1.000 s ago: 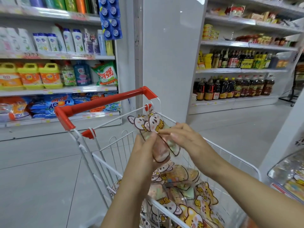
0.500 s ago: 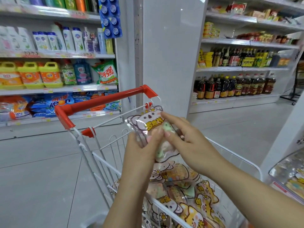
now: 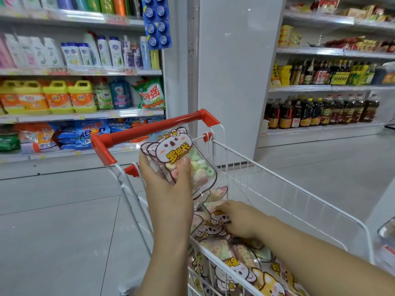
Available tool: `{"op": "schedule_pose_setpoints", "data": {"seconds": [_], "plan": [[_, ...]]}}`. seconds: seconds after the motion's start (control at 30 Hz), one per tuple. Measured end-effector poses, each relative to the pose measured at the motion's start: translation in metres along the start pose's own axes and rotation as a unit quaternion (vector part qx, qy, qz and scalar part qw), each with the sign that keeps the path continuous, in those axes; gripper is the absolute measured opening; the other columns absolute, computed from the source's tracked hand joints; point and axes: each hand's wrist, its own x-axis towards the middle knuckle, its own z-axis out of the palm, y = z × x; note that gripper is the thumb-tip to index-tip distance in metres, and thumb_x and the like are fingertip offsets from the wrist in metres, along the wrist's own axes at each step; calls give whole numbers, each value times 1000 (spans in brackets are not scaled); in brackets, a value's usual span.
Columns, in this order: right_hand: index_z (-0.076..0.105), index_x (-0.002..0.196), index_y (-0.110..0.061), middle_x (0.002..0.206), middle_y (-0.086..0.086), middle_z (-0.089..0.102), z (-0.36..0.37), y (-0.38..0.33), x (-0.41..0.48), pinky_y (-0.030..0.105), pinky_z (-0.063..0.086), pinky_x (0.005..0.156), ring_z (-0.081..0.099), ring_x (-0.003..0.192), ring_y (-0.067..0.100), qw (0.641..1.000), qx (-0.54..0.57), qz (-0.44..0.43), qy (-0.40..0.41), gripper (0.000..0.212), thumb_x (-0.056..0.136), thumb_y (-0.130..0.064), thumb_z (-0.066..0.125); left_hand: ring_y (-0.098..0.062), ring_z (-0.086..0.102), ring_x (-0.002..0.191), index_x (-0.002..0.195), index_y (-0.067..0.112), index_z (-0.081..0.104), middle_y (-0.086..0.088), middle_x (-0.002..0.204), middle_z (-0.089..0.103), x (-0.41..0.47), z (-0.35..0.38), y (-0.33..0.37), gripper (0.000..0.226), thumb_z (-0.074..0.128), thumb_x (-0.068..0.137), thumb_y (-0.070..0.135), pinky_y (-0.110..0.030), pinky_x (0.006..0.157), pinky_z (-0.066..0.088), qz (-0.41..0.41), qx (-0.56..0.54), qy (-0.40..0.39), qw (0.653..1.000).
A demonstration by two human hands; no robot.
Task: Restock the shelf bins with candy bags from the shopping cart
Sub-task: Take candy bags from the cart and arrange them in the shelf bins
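My left hand [image 3: 168, 189] holds up a small stack of koala-print candy bags [image 3: 181, 159] above the white wire shopping cart [image 3: 299, 189], fingers curled round their lower edge. The front bag shows pastel ring candies. My right hand [image 3: 239, 218] is down inside the cart, fingers curled on another koala candy bag [image 3: 215, 214] lying on the pile. Several more candy bags [image 3: 245, 268], some with a dog print, fill the cart basket. A clear shelf bin [image 3: 388, 231] with candy shows at the right edge.
The cart's red handle [image 3: 149, 129] points away from me. Detergent shelves [image 3: 81, 97] stand at the left, a white pillar [image 3: 230, 71] straight ahead, bottle shelves [image 3: 324, 110] at the right. Grey tiled floor [image 3: 53, 231] lies around the cart.
Both hands were on the raised bags. Now my right hand has let go and dropped into the cart onto another bag, while my left hand keeps the stack raised.
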Motion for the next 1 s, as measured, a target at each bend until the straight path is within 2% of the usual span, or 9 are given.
{"op": "schedule_pose_setpoints", "data": {"seconds": [0.1,0.17,0.33,0.43,0.5,0.6,0.73,0.9,1.0], "plan": [[62,101,-26,107,4,67,-8,-1,2,38,52,78,63,97,28,992,-49,27,113,18,95,-22,46,-6,56,125,154,49,12,16,144,51,0,-1,0,79,64,94,43,-31,101,47,6,18,-5,1000],[62,83,-24,82,-1,66,-29,1,-6,32,46,63,64,80,25,980,14,58,191,24,99,-26,43,2,59,119,154,46,14,20,137,56,0,-2,-3,77,63,95,40,-28,98,49,17,28,-13,999],[68,81,-7,69,12,66,-103,-1,-59,30,38,56,59,58,19,881,315,92,340,18,93,-19,59,29,53,94,155,43,16,38,109,56,-5,2,-4,76,62,97,28,4,71,42,68,92,-27,993],[65,107,-20,85,2,71,-129,-27,-92,29,53,63,62,53,7,816,503,60,278,25,89,-3,58,28,54,95,153,50,13,43,103,53,-11,7,-4,78,63,97,29,-2,80,44,88,122,-68,986],[62,115,-22,85,-3,73,-132,-42,-104,29,49,77,65,57,2,799,557,50,222,32,90,-3,56,28,53,94,153,50,15,44,101,52,-15,11,-4,77,63,96,30,1,80,41,95,133,-106,981],[63,106,-22,61,-6,65,-130,-55,-113,47,42,92,63,62,5,745,641,58,174,22,94,-6,53,28,52,96,152,48,17,41,106,55,-23,17,-2,72,61,96,35,5,76,38,97,123,-156,975],[64,80,-16,63,3,63,-131,-59,-119,61,42,97,58,76,17,633,757,63,152,17,96,-20,59,19,56,107,151,44,23,34,116,63,-28,18,5,80,63,82,54,-5,89,42,75,50,-212,973],[63,104,-16,83,9,74,-131,-60,-122,64,43,102,64,105,25,638,758,18,137,22,100,-33,49,6,64,109,150,47,19,25,127,63,-22,13,1,98,84,78,30,-32,98,52,49,49,-231,970],[65,113,-11,93,14,75,-123,-52,-116,59,52,94,67,93,23,648,746,-11,154,23,100,-23,49,12,63,102,151,48,16,25,124,61,-15,8,-1,96,81,82,27,-28,93,53,28,48,-196,979]]}}
